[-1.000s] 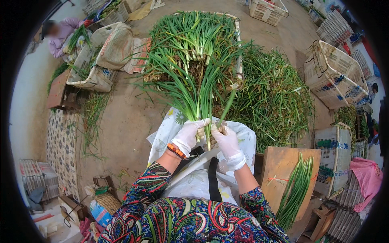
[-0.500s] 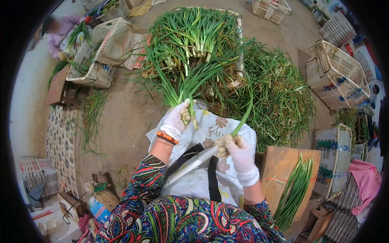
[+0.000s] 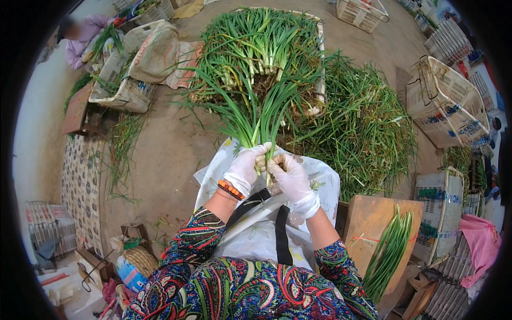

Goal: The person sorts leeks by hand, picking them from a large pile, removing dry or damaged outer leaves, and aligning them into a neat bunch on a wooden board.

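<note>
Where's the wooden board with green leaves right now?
In the head view, the wooden board is at the lower right, beside the person's right sleeve and below the loose pile of greens, a bunch of long leaves lying on it.

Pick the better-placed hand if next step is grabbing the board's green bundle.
Right, likely: the right hand is nearer the green bundle and wooden board; the left hand, farther off, grips green stalks.

Left hand (image 3: 246,167) and right hand (image 3: 290,178) grip green stalks (image 3: 270,124) over a pale apron (image 3: 244,246).
</note>
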### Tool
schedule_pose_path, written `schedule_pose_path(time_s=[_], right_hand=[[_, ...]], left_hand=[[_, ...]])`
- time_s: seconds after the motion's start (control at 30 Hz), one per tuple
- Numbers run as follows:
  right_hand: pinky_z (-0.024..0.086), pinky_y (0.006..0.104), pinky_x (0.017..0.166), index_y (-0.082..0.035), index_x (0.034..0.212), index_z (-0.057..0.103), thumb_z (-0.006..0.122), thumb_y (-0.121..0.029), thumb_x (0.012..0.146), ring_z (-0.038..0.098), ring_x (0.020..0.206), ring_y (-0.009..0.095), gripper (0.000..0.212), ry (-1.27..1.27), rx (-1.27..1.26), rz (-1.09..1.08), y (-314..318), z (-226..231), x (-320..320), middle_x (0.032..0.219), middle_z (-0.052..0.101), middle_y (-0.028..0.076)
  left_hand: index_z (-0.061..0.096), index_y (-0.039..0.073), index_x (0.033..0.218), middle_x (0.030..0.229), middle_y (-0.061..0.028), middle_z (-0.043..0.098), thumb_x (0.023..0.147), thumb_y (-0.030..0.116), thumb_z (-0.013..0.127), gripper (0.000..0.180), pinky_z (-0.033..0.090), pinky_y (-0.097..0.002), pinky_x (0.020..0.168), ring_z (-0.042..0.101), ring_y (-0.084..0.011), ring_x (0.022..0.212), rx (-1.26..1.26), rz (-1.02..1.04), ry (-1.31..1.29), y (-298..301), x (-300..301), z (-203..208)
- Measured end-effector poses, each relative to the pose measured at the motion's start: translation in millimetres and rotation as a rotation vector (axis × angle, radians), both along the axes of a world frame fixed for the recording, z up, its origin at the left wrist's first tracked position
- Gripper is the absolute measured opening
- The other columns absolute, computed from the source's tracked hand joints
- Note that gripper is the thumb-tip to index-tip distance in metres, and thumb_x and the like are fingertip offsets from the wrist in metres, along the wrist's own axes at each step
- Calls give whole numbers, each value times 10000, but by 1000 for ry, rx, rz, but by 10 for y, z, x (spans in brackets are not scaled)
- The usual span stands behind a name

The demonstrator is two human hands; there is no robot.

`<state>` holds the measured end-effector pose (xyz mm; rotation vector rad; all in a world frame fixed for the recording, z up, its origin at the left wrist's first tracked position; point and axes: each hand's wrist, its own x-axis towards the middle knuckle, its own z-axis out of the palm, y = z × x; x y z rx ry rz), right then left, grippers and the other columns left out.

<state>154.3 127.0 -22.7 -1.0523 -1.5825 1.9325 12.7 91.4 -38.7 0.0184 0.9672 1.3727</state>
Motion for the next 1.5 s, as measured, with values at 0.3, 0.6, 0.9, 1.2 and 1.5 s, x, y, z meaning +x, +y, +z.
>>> schedule_pose_path(time_s=[0.3, 0.6, 0.9, 1.2, 1.5], right_hand=[[462, 241, 653, 4, 902, 563, 524, -128, 894, 557, 676, 95, 137, -55, 65, 157, -196, 376, 365, 761, 596, 45], [463, 236, 669, 16, 987, 553, 554, -187, 895, 558, 720, 88, 223, 25, 3, -22, -65, 232, -50, 902, 604, 30], [446, 269, 611, -30, 904, 572, 588, -166, 860, 556, 634, 108, 144, -140, 238, 226, -84, 195, -53, 746, 616, 62], [494, 254, 652, 25, 934, 576, 489, -273, 929, 614, 720, 144, 311, -23, -306, 86, 44, 269, 334, 786, 622, 63], [432, 252, 501, -14, 831, 630, 604, -321, 852, 546, 519, 88, 309, -288, -108, 82, 13, -24, -93, 693, 630, 52]], left_hand=[[582, -12, 1049, 472, 95, 343, 935, 242, 485, 295, 380, -236, 435, 338, -52, 391, 101, 94, -206, 87, -430, 7], [625, 23, 927, 601, 46, 490, 890, 180, 554, 176, 347, -204, 456, 416, -62, 478, -77, 78, 14, 51, -17, 105], [629, 19, 943, 544, 72, 455, 885, 204, 567, 203, 294, -195, 405, 379, -53, 433, -45, 68, -26, -32, -117, -2], [606, 6, 1036, 510, 101, 331, 923, 247, 511, 282, 246, -201, 408, 283, -35, 425, 38, -12, -153, -25, -222, 106], [621, 61, 929, 600, 44, 526, 843, 205, 635, 168, 302, -210, 408, 401, -43, 458, 56, -72, 20, -167, -158, 122]])
